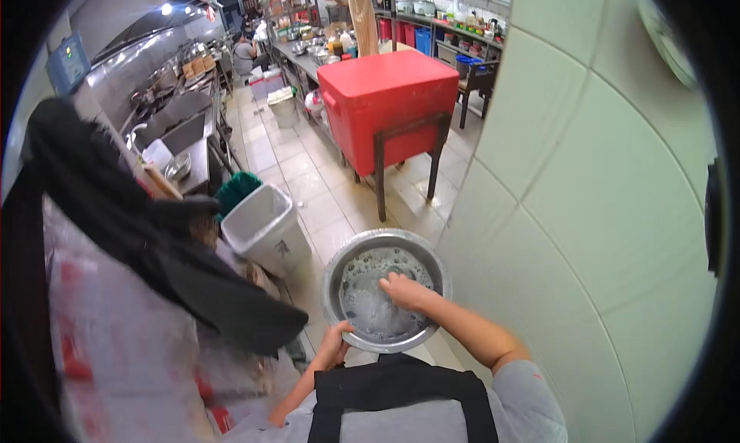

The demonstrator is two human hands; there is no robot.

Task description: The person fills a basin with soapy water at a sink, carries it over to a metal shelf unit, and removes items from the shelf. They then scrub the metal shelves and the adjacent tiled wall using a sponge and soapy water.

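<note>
Steel basin (331, 289) of foamy, cloudy water (362, 298) sits at the lower centre of the frame, close in front of the person's grey shirt (532, 401) and black apron (397, 385). The left hand (335, 341) is clamped on the basin's near left rim, fingers on the outside. The right hand (405, 291) reaches over the right rim, its fingers bunched at the water near the middle of the basin; whether they are pressed together on something under the foam cannot be told.

Just left of the basin stands a pale grey bin (279, 246), with a green item (237, 192) behind it. Black cloth (166, 243) slants across the left side, over plastic-wrapped packages (123, 350) at the lower left. Beyond the basin, at upper centre, a red cooler box (389, 96) rests on a dark stand (379, 177). A pale tiled wall (570, 181) fills the right side. At the upper left are a metal sink (185, 132) and, farther back, another person (245, 54) near a long counter (297, 60).
</note>
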